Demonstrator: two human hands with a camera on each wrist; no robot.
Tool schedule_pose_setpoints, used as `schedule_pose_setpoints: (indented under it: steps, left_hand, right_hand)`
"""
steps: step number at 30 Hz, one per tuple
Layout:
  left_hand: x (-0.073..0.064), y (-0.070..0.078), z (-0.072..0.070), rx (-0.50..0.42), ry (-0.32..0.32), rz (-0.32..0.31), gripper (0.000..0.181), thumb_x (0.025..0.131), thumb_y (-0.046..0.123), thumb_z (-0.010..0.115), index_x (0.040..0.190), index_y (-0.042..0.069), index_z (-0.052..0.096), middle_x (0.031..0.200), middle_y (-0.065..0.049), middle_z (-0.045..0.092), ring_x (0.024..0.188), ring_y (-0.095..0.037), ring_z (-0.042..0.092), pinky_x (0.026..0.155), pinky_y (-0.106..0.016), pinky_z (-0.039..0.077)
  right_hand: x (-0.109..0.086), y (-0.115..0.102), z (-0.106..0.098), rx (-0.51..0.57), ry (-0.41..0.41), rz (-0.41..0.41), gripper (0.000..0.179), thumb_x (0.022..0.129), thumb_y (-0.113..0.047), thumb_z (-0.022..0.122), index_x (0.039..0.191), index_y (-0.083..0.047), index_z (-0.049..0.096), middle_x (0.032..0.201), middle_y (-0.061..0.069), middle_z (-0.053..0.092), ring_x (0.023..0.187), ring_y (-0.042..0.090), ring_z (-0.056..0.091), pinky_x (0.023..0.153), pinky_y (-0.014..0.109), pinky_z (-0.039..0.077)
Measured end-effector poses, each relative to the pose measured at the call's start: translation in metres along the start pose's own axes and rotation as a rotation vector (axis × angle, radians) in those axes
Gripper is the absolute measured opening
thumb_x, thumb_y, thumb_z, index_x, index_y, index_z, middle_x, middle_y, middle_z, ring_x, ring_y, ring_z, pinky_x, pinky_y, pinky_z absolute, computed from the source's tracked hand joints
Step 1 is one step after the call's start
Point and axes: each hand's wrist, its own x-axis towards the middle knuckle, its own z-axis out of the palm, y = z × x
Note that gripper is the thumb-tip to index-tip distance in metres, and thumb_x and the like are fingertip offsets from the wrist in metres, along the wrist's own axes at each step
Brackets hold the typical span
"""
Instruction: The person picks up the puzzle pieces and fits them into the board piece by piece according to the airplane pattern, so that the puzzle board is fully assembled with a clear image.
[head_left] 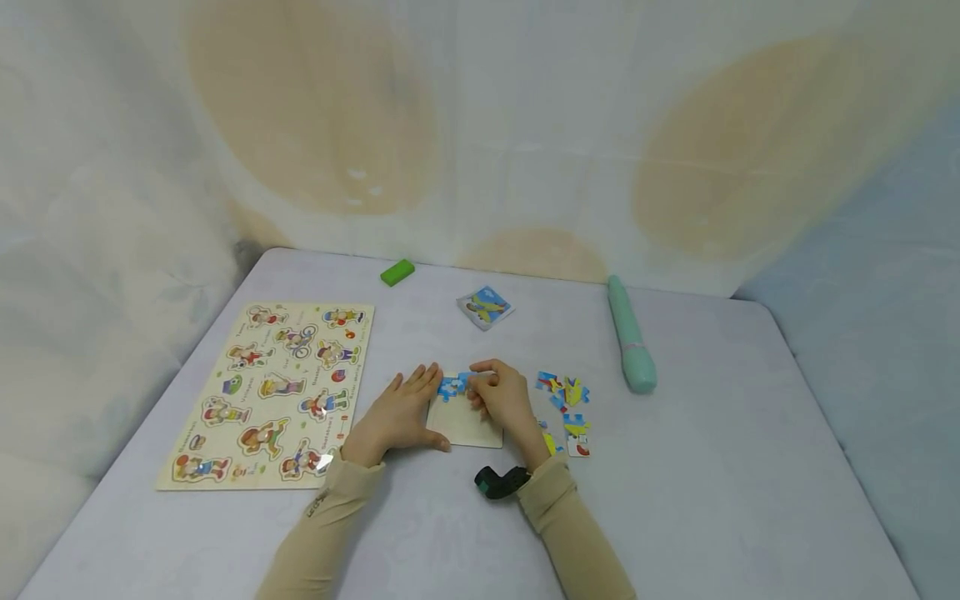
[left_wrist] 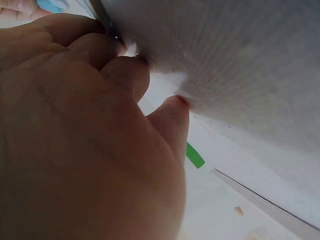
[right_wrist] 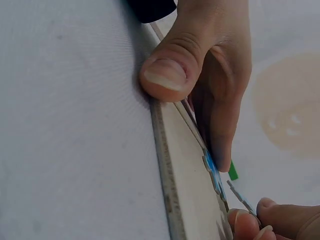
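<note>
A small pale wooden puzzle board (head_left: pixel 467 431) lies in front of the person, with blue jigsaw pieces (head_left: pixel 448 388) fitted along its top left. Resting along the board's left edge is the left hand (head_left: pixel 399 417), its fingers extended and its thumb at the near corner; the right wrist view shows that thumb against the board's edge. The right hand (head_left: pixel 508 407) is over the board's upper right. Between its thumb and fingers it pinches a thin puzzle piece (right_wrist: pixel 241 199), seen nearly edge-on in the right wrist view and held close to the fitted pieces.
Loose puzzle pieces (head_left: pixel 576 423) lie right of the board. A large sports-figure puzzle (head_left: pixel 258 396) covers the table's left side. Toward the back are a green block (head_left: pixel 397 272), a small picture card (head_left: pixel 486 307) and a mint-green tapered case (head_left: pixel 632 337).
</note>
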Motion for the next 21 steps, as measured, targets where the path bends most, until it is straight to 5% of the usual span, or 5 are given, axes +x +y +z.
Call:
schedule_pose_setpoints:
  steps: [6, 13, 21]
  left_hand:
    - [-0.001, 0.001, 0.000, -0.013, -0.001, -0.004, 0.117, 0.066, 0.058, 0.081, 0.153, 0.003, 0.025, 0.162, -0.012, 0.020, 0.151, -0.032, 0.016, 0.120, -0.056, 0.016]
    - [-0.001, 0.001, -0.001, -0.016, -0.001, 0.005, 0.117, 0.066, 0.057, 0.081, 0.153, 0.003, 0.025, 0.161, -0.012, 0.020, 0.150, -0.033, 0.016, 0.120, -0.057, 0.016]
    - [0.000, 0.001, -0.002, -0.021, 0.001, 0.005, 0.116, 0.066, 0.057, 0.081, 0.152, 0.002, 0.025, 0.161, -0.013, 0.020, 0.150, -0.033, 0.017, 0.120, -0.058, 0.016]
  right_hand:
    - [-0.004, -0.003, 0.003, -0.073, 0.008, -0.047, 0.023, 0.093, -0.012, 0.063, 0.113, -0.002, 0.064, 0.066, 0.007, 0.065, 0.046, 0.008, 0.054, 0.042, 0.018, 0.046]
    - [-0.004, 0.001, 0.011, -0.267, 0.119, -0.112, 0.021, 0.089, -0.015, 0.066, 0.107, -0.005, 0.068, 0.057, -0.002, 0.050, 0.045, 0.007, 0.041, 0.042, 0.019, 0.031]
    - [-0.004, 0.002, 0.020, -0.401, 0.170, -0.170, 0.016, 0.089, -0.014, 0.066, 0.103, -0.006, 0.069, 0.051, -0.004, 0.048, 0.041, 0.006, 0.038, 0.038, 0.018, 0.026]
